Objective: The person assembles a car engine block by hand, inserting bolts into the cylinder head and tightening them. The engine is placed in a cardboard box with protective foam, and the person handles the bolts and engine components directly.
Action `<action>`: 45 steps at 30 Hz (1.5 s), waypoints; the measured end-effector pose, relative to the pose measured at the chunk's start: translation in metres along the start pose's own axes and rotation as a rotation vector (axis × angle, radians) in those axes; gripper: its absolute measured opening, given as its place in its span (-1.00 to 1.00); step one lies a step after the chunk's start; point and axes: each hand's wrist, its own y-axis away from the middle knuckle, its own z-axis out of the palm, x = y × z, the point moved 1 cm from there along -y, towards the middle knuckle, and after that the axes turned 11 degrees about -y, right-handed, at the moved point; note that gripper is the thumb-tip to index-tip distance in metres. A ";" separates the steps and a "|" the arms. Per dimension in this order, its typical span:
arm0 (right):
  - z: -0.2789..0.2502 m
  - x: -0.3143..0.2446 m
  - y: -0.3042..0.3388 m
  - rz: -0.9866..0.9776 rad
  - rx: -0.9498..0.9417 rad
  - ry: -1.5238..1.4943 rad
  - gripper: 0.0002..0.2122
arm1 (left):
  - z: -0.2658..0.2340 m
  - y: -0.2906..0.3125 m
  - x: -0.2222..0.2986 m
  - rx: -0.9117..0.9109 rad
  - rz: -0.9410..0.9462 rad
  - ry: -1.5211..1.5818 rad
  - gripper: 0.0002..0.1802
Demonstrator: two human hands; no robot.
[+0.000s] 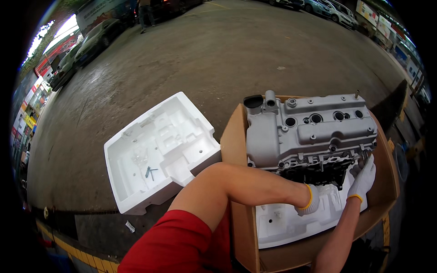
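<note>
A grey engine (314, 132) with a silver valve cover stands in an open cardboard box (382, 182), bedded on white foam (282, 227). My left hand (308, 208), in a white glove with a yellow cuff, reaches low into the box at the engine's near side. Its fingers are hidden or blend with the white foam, so what they touch cannot be made out. My right hand (363, 179), gloved the same way, lies along the engine's lower right end with the fingers stretched out flat.
To the left, a white moulded foam tray (123, 182) rests beside the box, with small metal bolts (150, 173) in it. A small printed packet (130, 226) lies on the dark ground. Parked cars (98, 38) and a standing person (146, 13) are far off.
</note>
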 end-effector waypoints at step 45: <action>0.026 -0.019 0.028 -0.160 0.023 0.113 -0.73 | -0.023 0.031 -0.004 -0.040 -0.014 0.001 -0.69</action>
